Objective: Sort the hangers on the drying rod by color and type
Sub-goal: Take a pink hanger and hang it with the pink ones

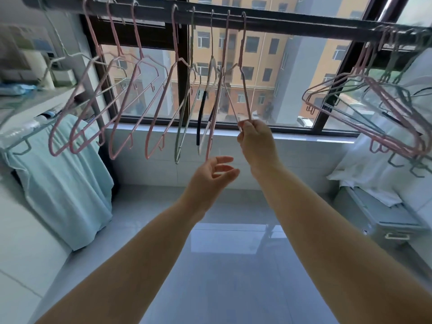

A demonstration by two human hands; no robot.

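Hands: two bare forearms reach up from 6 o'clock. The right hand [253, 139] pinches the bottom corner of the held pink hanger [244, 90] between thumb and fingertips. The left hand [210, 175] is empty, its fingers loosely spread, just below the low tip of the second pink hanger [226, 38].
Floor: glossy pale tiles [222, 265] fill the 6 o'clock area and reflect the light.
Window: glass [264, 66] in dark frames at 12 o'clock, with ochre apartment blocks outside.
Drying rod: one dark, straight bar [292, 23] runs across the top from 10 to 2 o'clock, and every hanger hooks over it.
Cloth: one pale blue sheet [65, 188] hangs draped in soft folds at 8 o'clock.
Bedding: a crumpled white heap [374, 164] at 3 o'clock.
Box: one white lidded box [385, 223] with a handle, near the bedding at 4 o'clock.
Right bunch: pink and grey-green wire hangers [388, 94] are packed tight at 2 o'clock; their number cannot be told.
Left group: four pink hangers [146, 146] of thin coated wire, triangular with small notches, are spaced apart and tilted at 10 to 11 o'clock.
Middle group: four hangers sit close together at 12 o'clock. They are one grey-green hanger [192, 36], one white hanger [201, 118] with a black sleeve on one arm, and the two pink ones at the hands.
Far left: one pale wire hanger [58, 59] at 10 o'clock.
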